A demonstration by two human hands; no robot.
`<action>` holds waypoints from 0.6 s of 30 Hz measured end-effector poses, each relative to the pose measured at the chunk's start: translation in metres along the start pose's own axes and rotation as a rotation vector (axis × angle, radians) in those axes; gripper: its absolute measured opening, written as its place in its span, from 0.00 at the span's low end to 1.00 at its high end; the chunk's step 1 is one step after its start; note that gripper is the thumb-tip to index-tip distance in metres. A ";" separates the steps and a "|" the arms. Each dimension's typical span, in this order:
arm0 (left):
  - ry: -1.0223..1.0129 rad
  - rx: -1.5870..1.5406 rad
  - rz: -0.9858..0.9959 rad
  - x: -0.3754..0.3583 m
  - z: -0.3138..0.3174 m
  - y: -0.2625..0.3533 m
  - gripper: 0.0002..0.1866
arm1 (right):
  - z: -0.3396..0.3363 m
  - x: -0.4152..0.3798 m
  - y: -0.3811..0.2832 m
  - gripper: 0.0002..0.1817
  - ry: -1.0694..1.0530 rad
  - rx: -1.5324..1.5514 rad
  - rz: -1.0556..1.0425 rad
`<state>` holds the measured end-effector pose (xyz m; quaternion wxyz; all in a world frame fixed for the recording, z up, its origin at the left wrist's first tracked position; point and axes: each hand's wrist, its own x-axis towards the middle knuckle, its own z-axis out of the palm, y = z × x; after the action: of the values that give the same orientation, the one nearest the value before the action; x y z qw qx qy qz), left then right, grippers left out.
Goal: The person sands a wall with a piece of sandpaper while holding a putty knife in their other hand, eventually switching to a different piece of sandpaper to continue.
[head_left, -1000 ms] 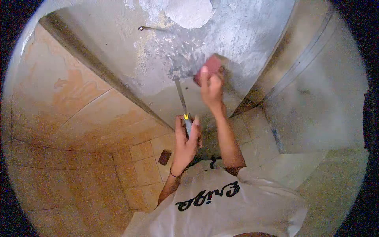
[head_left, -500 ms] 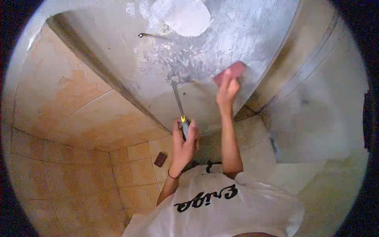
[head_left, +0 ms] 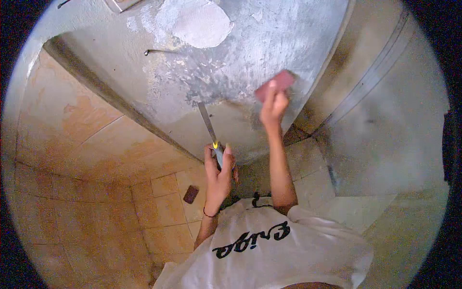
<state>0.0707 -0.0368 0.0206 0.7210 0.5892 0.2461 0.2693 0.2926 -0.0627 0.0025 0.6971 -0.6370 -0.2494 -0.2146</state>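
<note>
My left hand is wrapped round the grey and yellow handle of a putty knife. Its narrow blade points up toward the wall, the tip overlapping a dark scuffed area in this view. To the right, my right hand grips a reddish-brown piece of sandpaper, fingers behind and over its lower edge. The sandpaper lies at the grey wall, right of the scuffed area, and is slightly blurred. A rounded white patch shows higher on this wall.
A thin metal pin sticks out of the wall, left of centre. At the top edge is a light-coloured plate. A dark maroon piece lies on the tiled floor. Stained orange-beige walling stands at left.
The view has shifted, so the wall and its white patch appear further left, and the plate has come into sight. Both hands keep their holds; the sandpaper sits slightly left and higher in view.
</note>
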 end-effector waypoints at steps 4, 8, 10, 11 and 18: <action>0.044 0.002 0.034 -0.003 0.014 0.002 0.09 | -0.007 0.014 0.005 0.26 0.100 0.036 -0.036; 0.037 0.040 0.022 -0.003 0.024 0.005 0.09 | 0.017 -0.007 -0.018 0.24 -0.023 0.046 -0.156; 0.036 0.057 0.016 -0.001 0.032 0.007 0.09 | 0.019 -0.009 -0.026 0.23 -0.140 0.083 -0.173; 0.035 0.035 0.017 -0.001 0.036 0.007 0.09 | 0.012 -0.007 -0.017 0.23 -0.138 0.076 -0.172; 0.036 0.022 0.013 -0.003 0.058 0.004 0.09 | -0.047 0.037 0.024 0.27 0.110 0.051 0.104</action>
<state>0.1068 -0.0798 0.0357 0.7083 0.5937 0.2579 0.2818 0.3399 -0.1060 0.0043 0.7359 -0.6185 -0.1828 -0.2063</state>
